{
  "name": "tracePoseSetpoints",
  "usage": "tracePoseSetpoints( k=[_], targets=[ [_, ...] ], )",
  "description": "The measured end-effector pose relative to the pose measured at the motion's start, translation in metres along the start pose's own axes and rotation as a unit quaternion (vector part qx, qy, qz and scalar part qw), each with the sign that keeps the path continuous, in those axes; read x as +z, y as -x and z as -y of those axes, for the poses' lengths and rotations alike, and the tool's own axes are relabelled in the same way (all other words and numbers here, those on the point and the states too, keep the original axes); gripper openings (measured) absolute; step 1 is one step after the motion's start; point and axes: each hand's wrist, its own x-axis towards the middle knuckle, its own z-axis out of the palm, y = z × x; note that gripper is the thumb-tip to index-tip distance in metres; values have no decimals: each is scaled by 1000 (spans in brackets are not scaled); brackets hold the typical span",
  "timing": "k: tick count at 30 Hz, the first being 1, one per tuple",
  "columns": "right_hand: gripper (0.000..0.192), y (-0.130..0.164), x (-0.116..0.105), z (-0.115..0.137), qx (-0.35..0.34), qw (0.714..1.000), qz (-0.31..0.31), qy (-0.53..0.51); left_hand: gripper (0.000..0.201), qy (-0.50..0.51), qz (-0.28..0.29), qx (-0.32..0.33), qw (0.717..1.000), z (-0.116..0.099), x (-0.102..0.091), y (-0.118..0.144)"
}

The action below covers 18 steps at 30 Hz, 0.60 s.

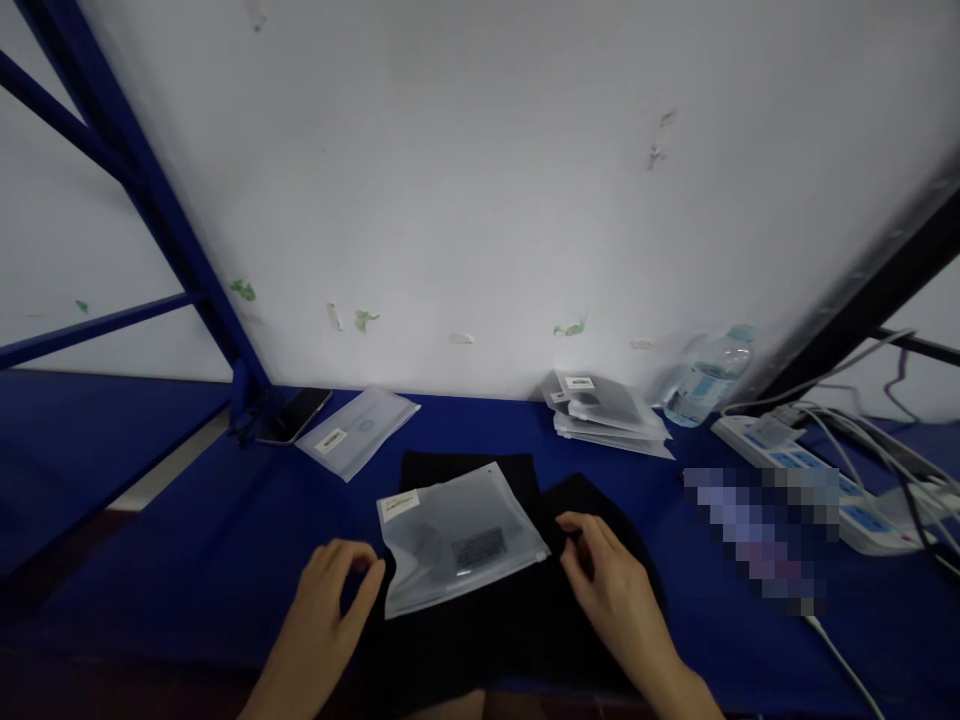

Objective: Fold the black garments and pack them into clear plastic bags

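Observation:
A translucent zip bag with a white label and a dark printed patch lies slightly tilted on a folded black garment. To the bag's left is my left hand, fingers curled and thumb meeting the index fingertip at the garment's edge. Anything pinched there is hidden. My right hand rests over the black cloth on the bag's right, thumb and index bent with a gap between their tips. Neither hand visibly grips the bag.
On the blue table, another zip bag lies beside a phone. Several stacked bags and a water bottle stand by the wall. Right of these are a power strip, cables and a blurred-out object.

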Motion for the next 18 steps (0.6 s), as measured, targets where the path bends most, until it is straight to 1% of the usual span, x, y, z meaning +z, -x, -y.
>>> tracePoseSetpoints(
  k=[1,2,3,4,5,7,9,14,16,18],
  targets=[
    [20,-5,0,2,29,999,19,-26,27,-28,-42,27,998,-3,1,-2],
    [22,-10,1,5,54,997,42,-45,31,-52,-65,64,995,-7,2,-5],
    [25,-16,3,8,77,993,66,-56,36,-71,-62,109,990,-12,5,-9],
    [30,-21,5,12,98,990,86,-61,41,-85,-35,156,984,-18,8,-13],
    [34,-25,8,15,115,986,102,-61,46,-97,5,197,976,-24,11,-17],
    [39,-32,13,20,138,981,119,-63,52,-116,75,247,959,-32,17,-23],
    [40,-36,16,22,145,977,127,-88,54,-128,102,260,952,-35,23,-27],
    [40,-42,17,22,147,964,144,-170,56,-139,110,261,949,-23,31,-26],
    [41,-44,20,23,174,943,169,-228,57,-142,111,261,948,-19,33,-25],
    [41,-46,27,25,205,915,193,-289,58,-149,113,260,947,-16,36,-25]
  ],
)
